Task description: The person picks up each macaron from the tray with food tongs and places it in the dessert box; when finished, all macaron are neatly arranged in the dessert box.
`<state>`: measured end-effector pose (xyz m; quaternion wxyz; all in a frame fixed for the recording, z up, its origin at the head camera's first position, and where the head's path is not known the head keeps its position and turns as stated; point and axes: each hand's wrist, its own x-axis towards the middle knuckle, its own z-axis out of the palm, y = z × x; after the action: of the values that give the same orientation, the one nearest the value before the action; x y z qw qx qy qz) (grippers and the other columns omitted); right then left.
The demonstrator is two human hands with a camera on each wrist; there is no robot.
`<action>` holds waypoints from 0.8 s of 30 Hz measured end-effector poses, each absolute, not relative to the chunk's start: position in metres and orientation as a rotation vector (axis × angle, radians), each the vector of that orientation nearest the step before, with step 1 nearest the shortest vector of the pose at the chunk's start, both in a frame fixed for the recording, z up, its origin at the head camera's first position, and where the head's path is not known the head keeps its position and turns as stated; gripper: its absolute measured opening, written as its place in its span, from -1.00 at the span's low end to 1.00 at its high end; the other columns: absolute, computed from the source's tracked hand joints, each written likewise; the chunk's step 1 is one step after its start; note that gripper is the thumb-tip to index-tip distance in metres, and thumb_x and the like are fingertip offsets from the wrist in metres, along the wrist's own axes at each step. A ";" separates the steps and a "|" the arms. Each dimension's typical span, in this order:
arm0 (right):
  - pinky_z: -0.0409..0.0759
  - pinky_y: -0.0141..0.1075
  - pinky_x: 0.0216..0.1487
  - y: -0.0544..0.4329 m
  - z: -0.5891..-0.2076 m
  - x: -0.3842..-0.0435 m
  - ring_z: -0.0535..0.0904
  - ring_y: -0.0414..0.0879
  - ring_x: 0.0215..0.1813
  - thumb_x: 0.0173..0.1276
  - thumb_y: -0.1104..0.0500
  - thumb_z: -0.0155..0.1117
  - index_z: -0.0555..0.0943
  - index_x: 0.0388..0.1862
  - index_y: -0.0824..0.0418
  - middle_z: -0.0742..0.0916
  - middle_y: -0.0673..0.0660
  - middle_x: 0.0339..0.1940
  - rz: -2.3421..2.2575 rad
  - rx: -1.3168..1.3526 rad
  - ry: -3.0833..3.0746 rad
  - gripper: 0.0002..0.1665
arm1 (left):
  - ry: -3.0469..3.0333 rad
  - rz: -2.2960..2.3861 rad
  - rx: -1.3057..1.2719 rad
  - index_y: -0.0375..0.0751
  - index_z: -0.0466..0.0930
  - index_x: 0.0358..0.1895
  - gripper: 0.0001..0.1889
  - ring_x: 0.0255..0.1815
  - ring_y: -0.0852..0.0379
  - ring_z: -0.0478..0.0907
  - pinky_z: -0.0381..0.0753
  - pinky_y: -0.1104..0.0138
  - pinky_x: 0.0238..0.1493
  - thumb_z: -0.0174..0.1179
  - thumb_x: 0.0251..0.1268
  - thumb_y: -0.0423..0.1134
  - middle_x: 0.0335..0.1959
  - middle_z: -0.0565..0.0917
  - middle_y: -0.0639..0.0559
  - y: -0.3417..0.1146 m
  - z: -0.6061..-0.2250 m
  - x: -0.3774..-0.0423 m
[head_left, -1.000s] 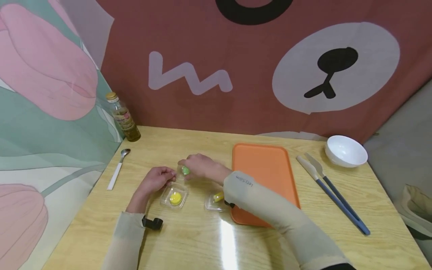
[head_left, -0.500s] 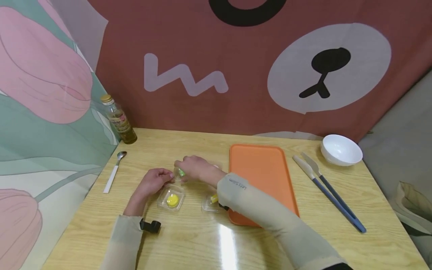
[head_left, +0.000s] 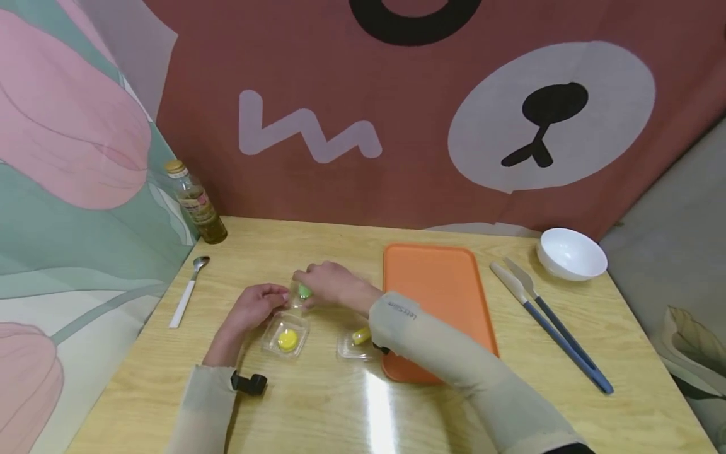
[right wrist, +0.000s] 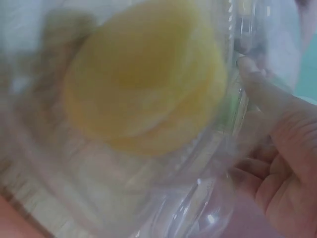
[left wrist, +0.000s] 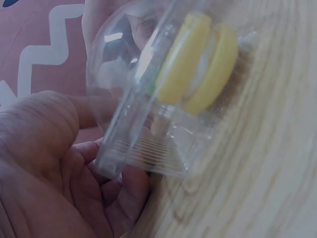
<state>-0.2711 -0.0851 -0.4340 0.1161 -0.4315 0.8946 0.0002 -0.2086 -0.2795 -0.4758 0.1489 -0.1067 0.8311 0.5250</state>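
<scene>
In the head view, both hands meet at a clear plastic box (head_left: 295,299) with a green macaron (head_left: 304,291) inside. My right hand (head_left: 331,284) grips it from the right and covers much of it. At its left edge, my left hand (head_left: 252,308) pinches it between thumb and curled fingers. Just in front lies another clear box (head_left: 269,343) with a yellow macaron (head_left: 288,340), which the left wrist view shows close up. A second yellow macaron (head_left: 360,335), on edge in its own clear box (head_left: 347,348), sits beneath my right wrist; it fills much of the right wrist view.
An orange tray (head_left: 433,296) lies right of the boxes, partly under my right forearm. Beyond it are blue-handled tongs (head_left: 567,337) and a white bowl (head_left: 571,254). At the left stand an oil bottle (head_left: 198,205) and lies a white-handled spoon (head_left: 190,293). Cloth hangs behind.
The head view has shifted slightly, so everything sits a little farther left. Both hands stay at the green macaron's box, with only small finger movements.
</scene>
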 end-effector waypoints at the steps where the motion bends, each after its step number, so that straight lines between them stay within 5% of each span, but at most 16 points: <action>1: 0.63 -0.15 0.19 -0.084 -0.434 -0.272 0.65 0.01 0.17 0.31 -0.32 0.32 0.38 0.45 -0.06 0.66 0.08 0.26 -0.004 -1.261 2.615 -0.18 | 2.381 1.515 -0.304 -0.33 0.58 0.18 -0.64 -0.33 0.16 0.54 0.49 0.37 -0.39 0.12 0.51 -0.17 -0.16 0.75 -0.10 -0.279 -0.476 -0.208; 8: 0.60 -0.12 0.26 -0.082 -0.433 -0.277 0.60 0.04 0.28 0.39 -0.29 0.27 0.31 0.51 -0.04 0.60 0.12 0.36 -0.021 -1.233 2.576 -0.19 | 2.383 1.544 -0.307 -0.30 0.58 0.17 -0.66 -0.36 0.17 0.51 0.47 0.37 -0.43 0.17 0.45 -0.20 -0.20 0.74 -0.06 -0.278 -0.477 -0.214; 15: 0.39 -0.01 0.49 -0.081 -0.439 -0.276 0.35 0.08 0.54 0.41 -0.15 0.34 0.07 0.66 -0.18 0.32 0.14 0.61 -0.115 -1.124 2.464 -0.02 | 2.361 1.576 -0.305 -0.32 0.55 0.18 -0.64 -0.37 0.16 0.51 0.47 0.37 -0.42 0.22 0.39 -0.25 -0.30 0.69 -0.01 -0.282 -0.479 -0.209; 24: 0.45 -0.01 0.43 -0.079 -0.432 -0.279 0.44 0.10 0.45 0.36 -0.09 0.41 0.09 0.65 -0.23 0.41 0.18 0.54 -0.113 -1.139 2.465 0.00 | 2.348 1.589 -0.260 -0.31 0.48 0.20 -0.64 -0.39 0.15 0.49 0.45 0.36 -0.43 0.19 0.43 -0.25 -0.33 0.67 0.00 -0.280 -0.473 -0.212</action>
<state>-0.2786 -0.0787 -0.4316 0.2106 -0.4096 0.8867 -0.0405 -0.2119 -0.2795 -0.4732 0.1468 -0.0903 0.8157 0.5522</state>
